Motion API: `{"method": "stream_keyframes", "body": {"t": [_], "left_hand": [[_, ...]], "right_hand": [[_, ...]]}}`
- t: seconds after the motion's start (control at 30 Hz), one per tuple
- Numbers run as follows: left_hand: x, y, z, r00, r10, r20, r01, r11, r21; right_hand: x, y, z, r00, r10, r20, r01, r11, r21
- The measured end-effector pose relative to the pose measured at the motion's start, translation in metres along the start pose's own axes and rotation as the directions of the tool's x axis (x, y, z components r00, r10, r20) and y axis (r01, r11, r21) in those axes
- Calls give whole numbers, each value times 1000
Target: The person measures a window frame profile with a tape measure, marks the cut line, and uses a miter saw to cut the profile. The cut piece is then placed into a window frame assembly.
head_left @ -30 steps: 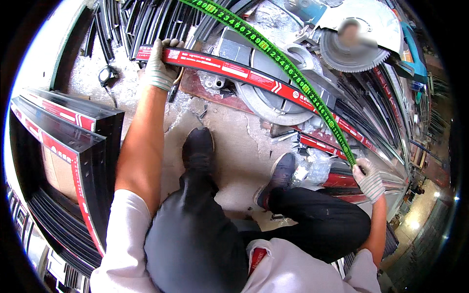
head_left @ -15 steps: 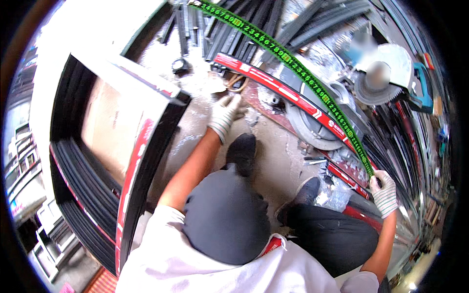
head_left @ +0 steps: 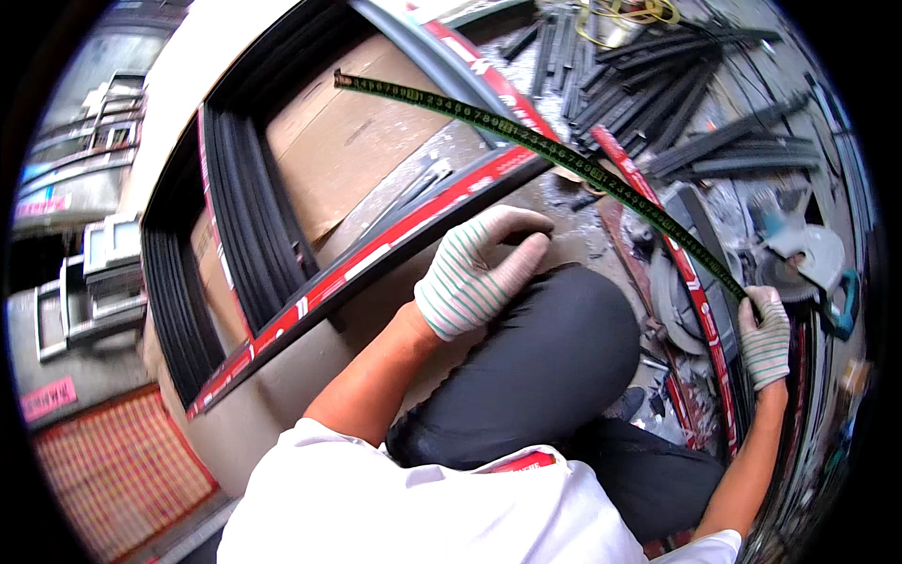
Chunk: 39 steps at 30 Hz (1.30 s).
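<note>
A green tape measure (head_left: 601, 174) stretches from my right hand toward the upper left, its free hooked end above the black frames. My right hand (head_left: 764, 338), in a white glove with green stripes, is closed on the near end of it; any case is hidden by the fingers. My left hand (head_left: 479, 274), gloved alike, is raised over my knee with thumb and fingers apart and nothing between them. Close beyond it runs the red-taped edge of a stacked black frame (head_left: 376, 258). A long red-and-white taped bar (head_left: 681, 258) lies beside the right hand, passing beneath the tape.
A circular-blade saw (head_left: 803, 258) stands at the right. Many black profile offcuts (head_left: 658, 89) lie heaped at the far right, near a yellow cord (head_left: 629, 14). A brown board (head_left: 343, 132) shows inside the frames. At lower left is a red-and-yellow woven panel (head_left: 122, 470).
My view has turned left toward the frames. The tape's free end has swung from over the offcuts to above the frames. My left hand has moved from above the floor to beside the frame edge.
</note>
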<state>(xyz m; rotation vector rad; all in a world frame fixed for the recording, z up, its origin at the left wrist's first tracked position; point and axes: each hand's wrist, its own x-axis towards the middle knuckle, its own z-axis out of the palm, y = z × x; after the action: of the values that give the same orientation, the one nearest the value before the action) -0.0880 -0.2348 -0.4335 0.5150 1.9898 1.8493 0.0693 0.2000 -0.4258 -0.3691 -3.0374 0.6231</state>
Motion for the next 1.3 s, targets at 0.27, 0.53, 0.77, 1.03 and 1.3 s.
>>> {"method": "stream_keyframes", "body": {"t": [0.27, 0.53, 0.77, 1.03, 1.3], "left_hand": [[-19, 29, -64, 737, 674, 52, -460, 444, 769], [-40, -7, -97, 898, 430, -93, -82, 372, 925], [-59, -11, -123, 946, 297, -130, 28, 326, 945], [-70, -21, -138, 945, 278, -173, 82, 310, 947], [-78, -29, -150, 944, 269, -193, 104, 314, 944]], "right_hand": [[123, -35, 28, 879, -476, 5, 476, 878, -46], [186, -115, 30, 700, -711, 65, 714, 694, -95], [213, -148, 60, 662, -745, 88, 749, 654, -103], [233, -182, 66, 613, -783, 103, 790, 605, -103], [247, -198, 76, 577, -808, 118, 816, 575, -53]]}}
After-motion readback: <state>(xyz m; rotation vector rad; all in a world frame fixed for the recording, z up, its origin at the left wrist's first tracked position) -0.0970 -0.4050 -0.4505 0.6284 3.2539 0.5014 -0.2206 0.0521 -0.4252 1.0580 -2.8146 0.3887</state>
